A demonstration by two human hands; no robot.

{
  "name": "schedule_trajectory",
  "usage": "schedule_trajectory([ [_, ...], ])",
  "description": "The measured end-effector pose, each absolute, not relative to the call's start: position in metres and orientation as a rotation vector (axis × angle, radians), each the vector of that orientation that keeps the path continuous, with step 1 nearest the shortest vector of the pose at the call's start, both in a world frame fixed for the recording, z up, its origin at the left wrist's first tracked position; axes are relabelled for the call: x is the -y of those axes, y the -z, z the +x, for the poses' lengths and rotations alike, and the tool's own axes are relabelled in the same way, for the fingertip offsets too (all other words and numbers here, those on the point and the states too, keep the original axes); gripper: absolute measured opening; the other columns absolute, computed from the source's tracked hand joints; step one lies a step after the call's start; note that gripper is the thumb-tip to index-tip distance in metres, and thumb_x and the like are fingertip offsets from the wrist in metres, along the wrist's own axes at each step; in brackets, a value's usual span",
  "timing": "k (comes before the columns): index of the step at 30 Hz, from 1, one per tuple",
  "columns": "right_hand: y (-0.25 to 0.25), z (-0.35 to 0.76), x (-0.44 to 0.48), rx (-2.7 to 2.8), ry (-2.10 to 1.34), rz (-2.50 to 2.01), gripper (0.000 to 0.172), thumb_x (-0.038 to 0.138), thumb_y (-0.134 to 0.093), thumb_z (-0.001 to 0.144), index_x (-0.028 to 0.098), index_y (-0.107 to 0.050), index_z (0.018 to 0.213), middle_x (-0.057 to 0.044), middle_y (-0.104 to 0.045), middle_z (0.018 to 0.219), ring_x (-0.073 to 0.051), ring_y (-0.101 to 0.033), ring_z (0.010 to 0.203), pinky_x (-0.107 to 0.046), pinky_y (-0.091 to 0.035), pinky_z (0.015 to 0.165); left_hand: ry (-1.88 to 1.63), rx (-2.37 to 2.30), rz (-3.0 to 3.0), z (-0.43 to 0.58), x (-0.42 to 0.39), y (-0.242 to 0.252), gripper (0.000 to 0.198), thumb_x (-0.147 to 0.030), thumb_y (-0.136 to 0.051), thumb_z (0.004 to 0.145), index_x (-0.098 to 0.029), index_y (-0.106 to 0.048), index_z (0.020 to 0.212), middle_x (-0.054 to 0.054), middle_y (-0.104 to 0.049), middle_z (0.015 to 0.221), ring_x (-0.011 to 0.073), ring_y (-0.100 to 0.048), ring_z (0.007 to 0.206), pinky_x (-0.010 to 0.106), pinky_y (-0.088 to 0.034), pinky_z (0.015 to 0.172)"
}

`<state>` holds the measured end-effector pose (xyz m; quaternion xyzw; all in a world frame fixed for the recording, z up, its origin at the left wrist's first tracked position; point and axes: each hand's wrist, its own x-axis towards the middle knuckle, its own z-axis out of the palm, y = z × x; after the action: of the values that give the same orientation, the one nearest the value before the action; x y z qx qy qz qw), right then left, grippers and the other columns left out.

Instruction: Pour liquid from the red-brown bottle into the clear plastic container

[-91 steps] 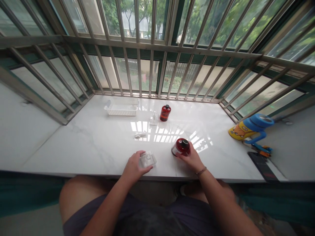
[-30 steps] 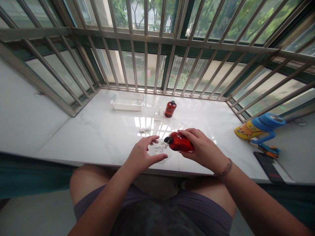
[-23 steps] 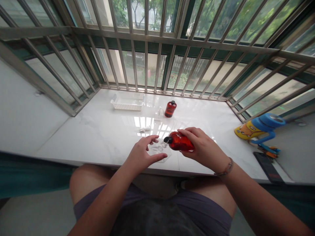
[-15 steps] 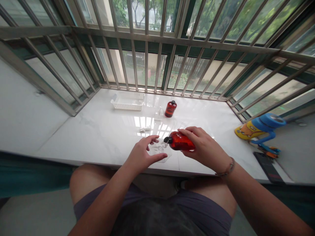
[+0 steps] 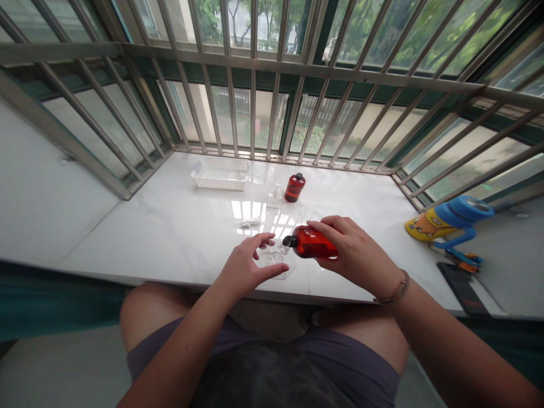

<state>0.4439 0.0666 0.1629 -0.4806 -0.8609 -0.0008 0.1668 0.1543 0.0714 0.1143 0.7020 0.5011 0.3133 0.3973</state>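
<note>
My right hand [image 5: 344, 243] is wrapped round a translucent red bottle [image 5: 312, 242], tipped nearly on its side with its black top facing left. That top is right at the mouth of a small clear bottle [image 5: 280, 250]; whether the two touch I cannot tell. My left hand [image 5: 250, 258] curves beside the clear bottle, thumb and fingers apart, with no firm grip visible. Beneath it lies a clear, flat, angular piece [image 5: 287, 273], partly covered by the hand. Farther back, a second red bottle [image 5: 294, 188] stands upright beside a small clear container [image 5: 275, 195].
A white plastic basket [image 5: 221, 182] sits at the back left of the white marble-look ledge [image 5: 148, 226]. Small white pieces [image 5: 250, 223] lie mid-ledge. On the right are a blue and yellow water bottle [image 5: 446, 218] and a dark phone [image 5: 463, 289]. Metal bars [image 5: 276, 68] enclose the window.
The red bottle in my right hand has shifted up very slightly, its top still at the clear bottle's mouth. My left hand keeps its place.
</note>
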Motion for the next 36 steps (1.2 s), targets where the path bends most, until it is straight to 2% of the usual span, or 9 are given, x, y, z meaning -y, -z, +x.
schedule_trajectory([
  [28, -0.173, 0.443, -0.069, 2.494, 0.042, -1.372, 0.077, 0.021, -0.078, 0.081, 0.032, -0.054, 0.153, -0.013, -0.064, 0.134, -0.039, -0.063, 0.116, -0.059, -0.057, 0.1, -0.786, -1.217, 1.735, 0.153, -0.074, -0.101, 0.074, -0.058, -0.089, 0.078, -0.031, -0.064, 0.141, 0.006, -0.075, 0.129, 0.025, -0.069, 0.101, 0.038, -0.055, 0.085],
  [36, -0.167, 0.441, -0.068, 2.464, -0.023, -1.366, 0.076, 0.02, -0.078, 0.082, 0.031, -0.052, 0.152, -0.012, -0.063, 0.135, -0.037, -0.064, 0.12, -0.055, -0.057, 0.104, -0.807, -1.207, 1.725, 0.155, -0.074, -0.104, 0.075, -0.051, -0.093, 0.075, -0.029, -0.065, 0.14, 0.007, -0.075, 0.128, 0.026, -0.069, 0.106, 0.039, -0.056, 0.089],
])
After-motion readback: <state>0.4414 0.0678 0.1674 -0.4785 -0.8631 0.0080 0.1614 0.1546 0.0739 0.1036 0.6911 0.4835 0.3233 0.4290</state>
